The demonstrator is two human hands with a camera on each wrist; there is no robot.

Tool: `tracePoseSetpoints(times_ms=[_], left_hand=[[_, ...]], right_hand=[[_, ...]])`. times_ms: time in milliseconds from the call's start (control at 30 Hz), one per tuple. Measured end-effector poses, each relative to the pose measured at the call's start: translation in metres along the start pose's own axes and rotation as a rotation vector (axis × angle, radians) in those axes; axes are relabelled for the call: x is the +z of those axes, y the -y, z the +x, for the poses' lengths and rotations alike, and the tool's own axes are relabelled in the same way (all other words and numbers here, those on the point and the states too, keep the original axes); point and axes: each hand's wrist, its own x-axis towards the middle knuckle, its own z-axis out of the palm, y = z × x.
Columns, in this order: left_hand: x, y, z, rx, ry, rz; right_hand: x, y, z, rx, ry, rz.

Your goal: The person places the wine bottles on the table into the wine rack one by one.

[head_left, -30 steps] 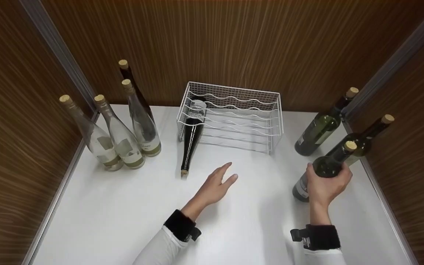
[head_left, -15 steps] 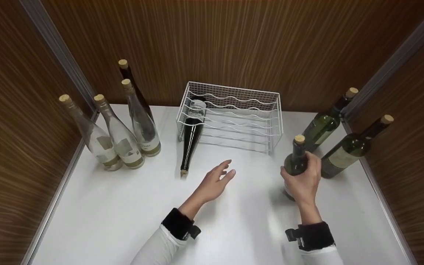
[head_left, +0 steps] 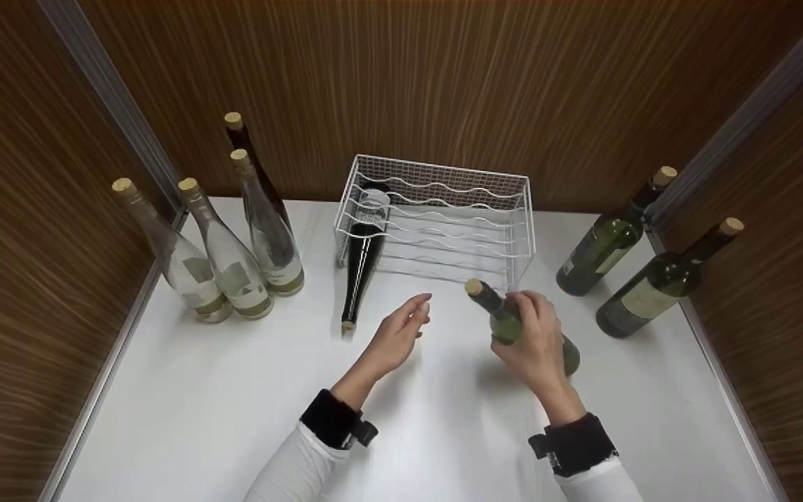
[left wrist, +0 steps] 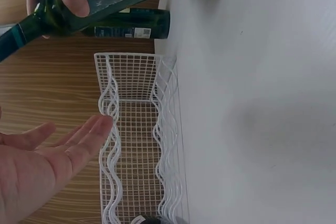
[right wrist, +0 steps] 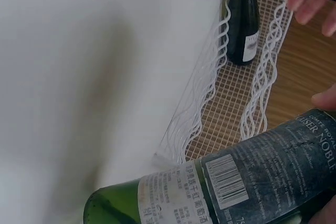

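Observation:
My right hand (head_left: 532, 343) grips a green wine bottle (head_left: 505, 326) round its body, in front of the rack's right side. The bottle is tilted, its corked neck toward the upper left; its dark label (right wrist: 278, 156) and pale back label show in the right wrist view. My left hand (head_left: 392, 340) holds nothing; its fingers reach out in front of the white wire rack (head_left: 443, 240). A dark bottle (head_left: 363, 258) lies in the rack's left end, its corked neck sticking out toward me.
Two upright green bottles (head_left: 600, 251) (head_left: 652, 293) stand at the right. Several clear bottles (head_left: 234, 279) and a dark one (head_left: 262, 171) stand at the left. Wood-grain walls (head_left: 436, 77) enclose the white table (head_left: 234, 404) at the back and both sides.
My right hand has carried the green bottle leftward from beside the other two and tipped its neck to the left. My left hand has shifted slightly left, its fingers closer together.

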Motion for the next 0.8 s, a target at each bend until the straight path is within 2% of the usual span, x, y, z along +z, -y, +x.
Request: tracePoseSetpoints(times_ms=[167,300,467,600,733,800], left_hand=[[-0.004,-0.003,0.003,-0.035,0.005,-0.175],[-0.007,-0.005,0.005,-0.074,0.019,-0.278],[-0.008,-0.010,0.006,-0.107,0.079,-0.391],[-0.008,-0.011,0.005,-0.164,0.144,-0.417],[-0.008,-0.007,0.002,-0.235,0.194,-0.388],[-0.008,-0.005,0.000,-0.264,0.240,-0.357]], right_hand=[[0.010,0.007,-0.004,-0.080,0.100,-0.077],[0.017,0.011,-0.005,-0.142,0.166,-0.130],[0.025,0.017,-0.008,-0.252,0.229,-0.202],[0.033,0.021,-0.011,-0.334,0.280,-0.246],[0.038,0.024,-0.013,-0.387,0.314,-0.284],[0.039,0.025,-0.014,-0.409,0.328,-0.303]])
